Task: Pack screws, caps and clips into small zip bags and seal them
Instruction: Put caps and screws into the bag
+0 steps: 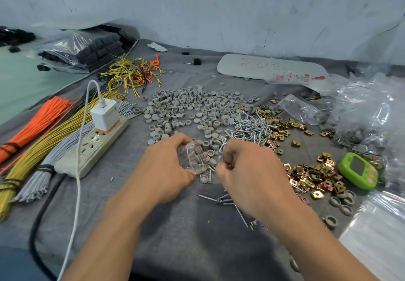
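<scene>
Near the worktop's [175, 226] front edge, the left hand [166, 166] grips a bag [192, 158] holding caps; the right hand [247, 166] pinches something small, likely screws [252, 125]. Filling continues; next, feed them into the bag's mouth.

Two bare forearms run up from the bottom edge toward the grey cap pile [192, 110], each ending in a bare hand. The left hand [168, 166] and the right hand [247, 169], both just short of that pile, wear no gloves, rings, watch or wristband. No sleeve shows on either arm as far down as the frame's lower edge, and the fingernails that can be made out on the right hand are short and unpainted.
</scene>
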Action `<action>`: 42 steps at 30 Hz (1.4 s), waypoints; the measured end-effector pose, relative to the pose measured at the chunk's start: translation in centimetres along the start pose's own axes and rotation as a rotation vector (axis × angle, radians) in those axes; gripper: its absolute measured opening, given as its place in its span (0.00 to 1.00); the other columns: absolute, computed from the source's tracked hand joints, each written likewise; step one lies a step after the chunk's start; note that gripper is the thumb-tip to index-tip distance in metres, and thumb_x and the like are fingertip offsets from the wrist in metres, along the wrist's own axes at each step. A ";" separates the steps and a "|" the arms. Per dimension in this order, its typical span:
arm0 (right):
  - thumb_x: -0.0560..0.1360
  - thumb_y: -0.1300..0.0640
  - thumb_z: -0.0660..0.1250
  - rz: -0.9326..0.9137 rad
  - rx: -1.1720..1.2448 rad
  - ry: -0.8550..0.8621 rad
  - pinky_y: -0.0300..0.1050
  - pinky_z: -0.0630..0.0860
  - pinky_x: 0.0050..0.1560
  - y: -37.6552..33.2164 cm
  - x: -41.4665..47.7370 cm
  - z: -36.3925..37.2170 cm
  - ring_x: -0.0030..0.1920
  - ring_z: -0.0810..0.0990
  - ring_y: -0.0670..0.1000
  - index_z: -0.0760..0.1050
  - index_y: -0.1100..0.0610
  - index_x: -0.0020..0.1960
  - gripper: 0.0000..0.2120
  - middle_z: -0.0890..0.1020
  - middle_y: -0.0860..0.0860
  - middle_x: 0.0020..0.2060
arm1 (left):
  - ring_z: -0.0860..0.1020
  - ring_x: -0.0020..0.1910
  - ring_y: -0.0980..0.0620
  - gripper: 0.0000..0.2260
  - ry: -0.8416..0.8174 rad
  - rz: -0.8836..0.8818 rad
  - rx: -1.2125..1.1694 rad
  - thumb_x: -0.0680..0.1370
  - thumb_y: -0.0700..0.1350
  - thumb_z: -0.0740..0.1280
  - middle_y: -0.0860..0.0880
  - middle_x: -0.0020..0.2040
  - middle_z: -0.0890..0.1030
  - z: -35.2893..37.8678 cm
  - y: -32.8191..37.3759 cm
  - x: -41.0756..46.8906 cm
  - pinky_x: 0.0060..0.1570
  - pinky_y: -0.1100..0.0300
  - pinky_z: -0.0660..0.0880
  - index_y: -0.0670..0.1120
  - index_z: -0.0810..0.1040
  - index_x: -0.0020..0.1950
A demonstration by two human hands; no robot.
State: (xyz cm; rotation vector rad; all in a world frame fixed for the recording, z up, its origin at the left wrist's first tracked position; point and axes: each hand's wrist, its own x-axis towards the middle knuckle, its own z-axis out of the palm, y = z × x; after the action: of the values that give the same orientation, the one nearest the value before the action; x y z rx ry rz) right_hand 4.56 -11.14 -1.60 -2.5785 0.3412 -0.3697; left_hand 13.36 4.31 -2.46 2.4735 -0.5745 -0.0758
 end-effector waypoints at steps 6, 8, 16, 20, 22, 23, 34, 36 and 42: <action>0.73 0.63 0.74 0.049 0.595 -0.060 0.35 0.71 0.27 -0.4 0.4 1.0 0.25 0.76 0.41 0.83 0.52 0.40 0.07 0.84 0.43 0.29 | 0.78 0.44 0.65 0.15 0.013 0.089 -0.088 0.65 0.47 0.78 0.60 0.42 0.82 0.1 0.4 -0.4 0.38 0.73 0.70 0.59 0.80 0.48; 0.74 0.62 0.76 0.005 0.603 -0.086 0.35 0.78 0.37 -0.6 0.3 1.5 0.34 0.84 0.40 0.86 0.51 0.43 0.06 0.87 0.42 0.34 | 0.78 0.44 0.65 0.15 0.008 0.103 -0.130 0.64 0.46 0.79 0.61 0.41 0.82 0.1 0.7 -0.5 0.38 0.71 0.71 0.59 0.80 0.46; 0.77 0.66 0.66 -0.142 0.610 -0.228 0.57 0.83 0.53 -0.5 1.5 1.1 0.47 0.86 0.54 0.86 0.45 0.47 0.17 0.88 0.44 0.43 | 0.79 0.35 0.61 0.12 0.055 0.102 -0.280 0.63 0.46 0.77 0.58 0.37 0.83 -0.1 1.1 -0.7 0.33 0.69 0.71 0.58 0.81 0.42; 0.76 0.69 0.69 0.046 0.706 0.048 0.32 0.75 0.30 1.3 2.0 -0.2 0.30 0.82 0.40 0.87 0.47 0.42 0.18 0.88 0.42 0.38 | 0.81 0.38 0.63 0.11 0.189 0.050 -0.393 0.68 0.42 0.79 0.61 0.40 0.84 -0.6 0.5 -0.6 0.34 0.71 0.71 0.56 0.83 0.43; 0.77 0.65 0.70 0.102 0.478 0.053 0.29 0.71 0.28 2.3 2.2 -0.4 0.26 0.79 0.38 0.86 0.47 0.41 0.15 0.87 0.40 0.36 | 0.83 0.42 0.60 0.10 0.194 0.049 -0.561 0.70 0.41 0.79 0.57 0.43 0.86 -0.8 0.4 -0.6 0.42 0.65 0.74 0.54 0.85 0.46; 0.78 0.63 0.70 0.110 0.370 0.017 0.27 0.71 0.29 2.4 2.3 -0.2 0.28 0.80 0.37 0.86 0.46 0.42 0.14 0.86 0.39 0.36 | 0.84 0.43 0.58 0.11 0.191 0.055 -0.671 0.69 0.40 0.79 0.54 0.45 0.87 -1.0 0.5 -0.6 0.45 0.62 0.76 0.52 0.86 0.48; 0.72 0.64 0.68 -0.034 -0.238 -0.199 0.46 0.68 0.52 1.0 2.1 1.6 0.52 0.79 0.52 0.80 0.44 0.53 0.16 0.83 0.48 0.48 | 0.80 0.49 0.62 0.13 0.571 0.229 -0.291 0.68 0.51 0.74 0.61 0.47 0.82 -1.1 1.3 -1.2 0.46 0.68 0.74 0.60 0.79 0.52; 0.73 0.63 0.69 -0.051 -0.277 -0.162 0.48 0.65 0.58 1.0 2.1 1.8 0.52 0.80 0.51 0.81 0.44 0.52 0.15 0.84 0.45 0.46 | 0.77 0.47 0.64 0.15 0.435 0.152 -0.169 0.68 0.53 0.77 0.63 0.46 0.79 -0.6 1.3 -0.7 0.41 0.70 0.70 0.62 0.76 0.51; 0.78 0.59 0.70 0.095 0.192 0.069 0.40 0.79 0.42 1.2 2.1 1.5 0.36 0.81 0.42 0.84 0.44 0.44 0.10 0.85 0.40 0.38 | 0.75 0.51 0.57 0.21 0.124 0.052 0.020 0.68 0.52 0.81 0.61 0.50 0.77 1.0 1.0 -0.1 0.46 0.63 0.69 0.61 0.74 0.54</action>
State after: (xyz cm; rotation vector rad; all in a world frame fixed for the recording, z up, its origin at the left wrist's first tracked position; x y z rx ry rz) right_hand 6.84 -12.14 -3.06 -2.3573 0.4292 -0.4363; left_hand 12.67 3.07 -2.71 2.4600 -0.5886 0.1033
